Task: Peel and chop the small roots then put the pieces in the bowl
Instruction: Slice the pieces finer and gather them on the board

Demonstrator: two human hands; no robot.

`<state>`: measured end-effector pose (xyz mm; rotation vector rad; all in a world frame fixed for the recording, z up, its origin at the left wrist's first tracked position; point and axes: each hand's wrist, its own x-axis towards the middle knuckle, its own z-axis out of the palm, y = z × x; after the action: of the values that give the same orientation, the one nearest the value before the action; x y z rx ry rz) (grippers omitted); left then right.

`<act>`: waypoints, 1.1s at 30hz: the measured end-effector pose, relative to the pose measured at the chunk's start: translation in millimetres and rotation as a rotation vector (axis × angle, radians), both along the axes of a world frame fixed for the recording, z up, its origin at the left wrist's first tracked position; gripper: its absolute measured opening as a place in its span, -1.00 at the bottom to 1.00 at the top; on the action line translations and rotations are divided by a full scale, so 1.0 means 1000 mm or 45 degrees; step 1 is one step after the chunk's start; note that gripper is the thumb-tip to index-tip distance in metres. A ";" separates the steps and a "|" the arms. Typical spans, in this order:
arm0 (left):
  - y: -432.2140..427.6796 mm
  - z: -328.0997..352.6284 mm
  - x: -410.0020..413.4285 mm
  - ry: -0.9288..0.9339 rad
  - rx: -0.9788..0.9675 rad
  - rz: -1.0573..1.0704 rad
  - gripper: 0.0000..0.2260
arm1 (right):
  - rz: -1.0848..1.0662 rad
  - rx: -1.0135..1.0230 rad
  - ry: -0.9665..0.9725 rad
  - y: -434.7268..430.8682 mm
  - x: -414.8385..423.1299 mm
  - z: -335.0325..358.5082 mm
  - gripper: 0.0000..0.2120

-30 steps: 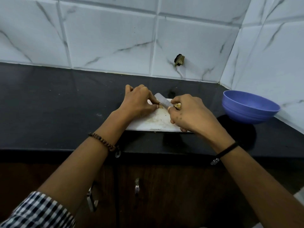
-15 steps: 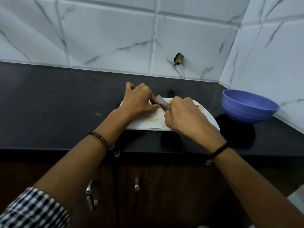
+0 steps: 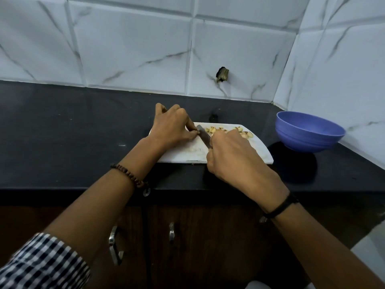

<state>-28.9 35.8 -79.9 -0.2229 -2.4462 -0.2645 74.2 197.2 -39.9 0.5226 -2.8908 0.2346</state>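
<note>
A white cutting board (image 3: 261, 152) lies on the black counter. My left hand (image 3: 173, 126) sits at the board's left end, fingertips pinched on a small root piece that is mostly hidden. My right hand (image 3: 231, 155) grips a knife handle, and the knife blade (image 3: 203, 135) points up-left with its tip right beside my left fingertips. Several chopped root pieces (image 3: 229, 130) lie in a row along the board's far edge. A blue bowl (image 3: 308, 132) stands to the right of the board; its inside is hidden from this angle.
The black counter (image 3: 73, 132) stretches left of the board. White marble tiles form the back wall and the right wall, with a dark stub (image 3: 222, 74) sticking out of the back wall. Brown cabinet doors with metal handles (image 3: 171, 232) are below the counter edge.
My right hand has pulled back toward me and to the left, uncovering the chopped pieces along the board's far edge. The left hand has stayed in place.
</note>
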 end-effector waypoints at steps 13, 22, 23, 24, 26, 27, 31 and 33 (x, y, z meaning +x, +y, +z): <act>-0.003 -0.002 0.005 -0.148 0.246 -0.112 -0.88 | -0.035 -0.068 0.007 0.041 0.010 0.017 -0.66; -0.004 -0.001 0.004 -0.120 0.266 -0.093 -0.95 | -0.054 -0.199 0.021 0.026 -0.009 0.001 -0.67; -0.004 -0.001 0.004 -0.118 0.269 -0.097 -0.95 | -0.053 -0.189 0.016 0.024 -0.010 -0.001 -0.67; -0.004 -0.001 0.004 -0.117 0.272 -0.100 -0.95 | -0.055 -0.184 0.018 0.023 -0.009 -0.002 -0.67; -0.003 -0.002 0.003 -0.109 0.278 -0.103 -0.96 | -0.073 -0.171 0.022 0.020 -0.009 -0.002 -0.67; -0.003 -0.002 0.003 -0.102 0.282 -0.103 -0.96 | -0.076 -0.162 0.023 0.019 -0.008 -0.002 -0.68; -0.003 -0.003 0.002 -0.092 0.277 -0.097 -0.95 | -0.077 -0.140 0.023 0.014 -0.008 0.001 -0.74; -0.002 -0.003 0.002 -0.082 0.269 -0.090 -0.94 | -0.083 -0.166 -0.008 0.010 -0.009 0.000 -0.77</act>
<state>-26.7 33.6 -82.6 -0.2105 -2.4538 -0.5657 65.2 207.1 -40.1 0.4050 -2.8678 0.4114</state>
